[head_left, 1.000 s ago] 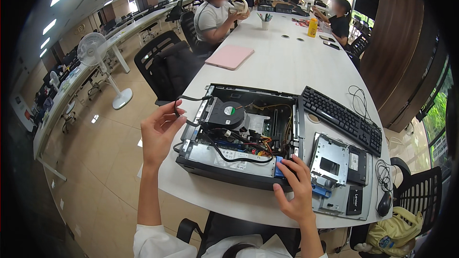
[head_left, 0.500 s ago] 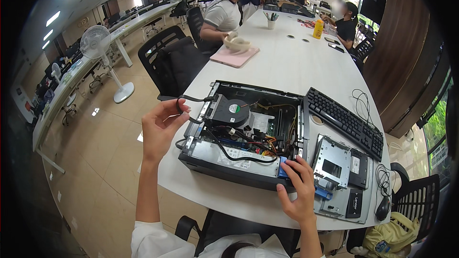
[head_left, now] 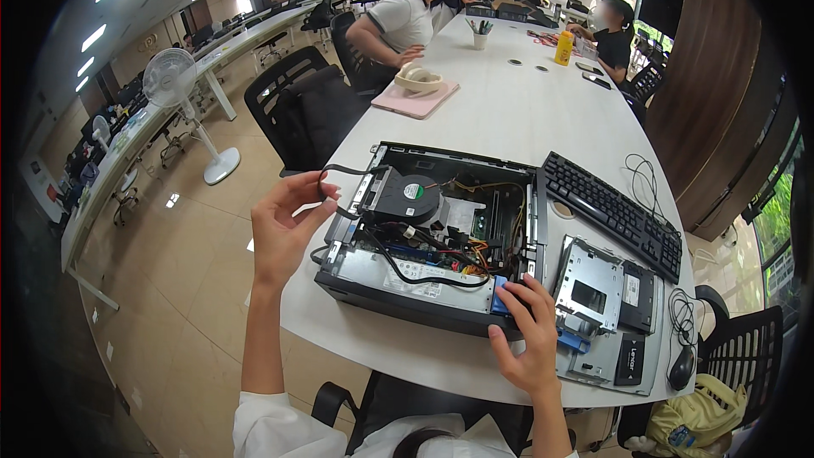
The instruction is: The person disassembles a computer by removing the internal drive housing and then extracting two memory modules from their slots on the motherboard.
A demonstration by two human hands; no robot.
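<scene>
An opened desktop computer case (head_left: 398, 298) lies on the white table, its insides facing up. Inside it are a black blower fan (head_left: 409, 197), coloured wires (head_left: 479, 248) and a blue plastic latch (head_left: 500, 297) at the near right corner. Off the case's left side, my left hand (head_left: 292, 216) pinches a looped black flat cable (head_left: 343, 170) between thumb and fingertips. The cable's ends run back into the case. My right hand (head_left: 530, 335) rests at the near right corner, fingers spread over the blue latch and case edge, with the thumb by the front face.
Right of the case are a black keyboard (head_left: 610, 214), a metal drive bracket (head_left: 587, 287), a black optical drive (head_left: 638, 298), a solid-state drive (head_left: 629, 361) and a mouse (head_left: 681, 368). Beyond lie headphones (head_left: 419, 78) on a pink folder (head_left: 415, 102). People sit farther along the table.
The person at the far left has let go of the headphones, which now rest on the pink folder, and has turned away. My hands stay nearly still.
</scene>
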